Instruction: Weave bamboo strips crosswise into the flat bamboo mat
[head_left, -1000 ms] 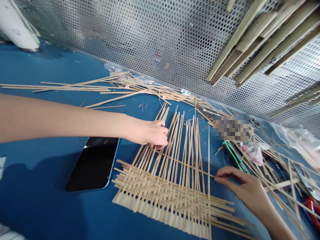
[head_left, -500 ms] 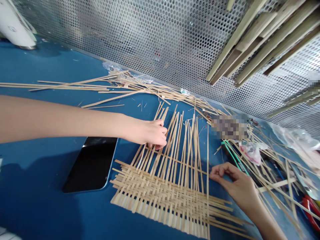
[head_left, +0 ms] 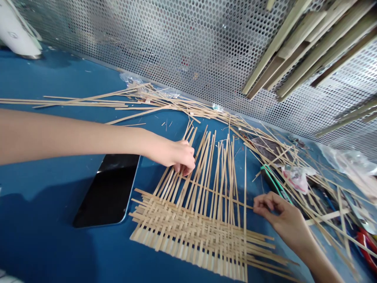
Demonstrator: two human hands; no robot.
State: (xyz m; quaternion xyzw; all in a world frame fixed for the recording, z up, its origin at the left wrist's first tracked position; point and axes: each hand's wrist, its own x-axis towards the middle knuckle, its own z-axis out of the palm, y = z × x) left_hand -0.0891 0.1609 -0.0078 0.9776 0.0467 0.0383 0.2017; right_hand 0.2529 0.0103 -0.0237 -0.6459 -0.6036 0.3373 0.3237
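Note:
A half-woven bamboo mat [head_left: 188,224] lies on the blue table, its long loose strips fanning away from me. One thin bamboo strip [head_left: 216,192] runs crosswise through these strips, above the woven part and apart from it. My right hand [head_left: 279,212] pinches this strip's right end, just past the mat's right edge. Over the upright strips on the left side, my left hand [head_left: 184,157] is closed, fingers curled down around some of them. Its fingertips are partly hidden, and the crosswise strip's left end lies just below them.
A black-screened phone [head_left: 107,192] lies left of the mat. Loose bamboo strips [head_left: 188,108] are strewn along the perforated metal panel [head_left: 153,47]. At the right are more strips, a plastic wrapper [head_left: 296,177] and a red-handled tool [head_left: 366,249]. A white container [head_left: 19,31] stands far left.
My right hand has moved a little rightward, drawing the crosswise strip with it; the strip's left end has shifted right. My left hand stays over the same upright strips.

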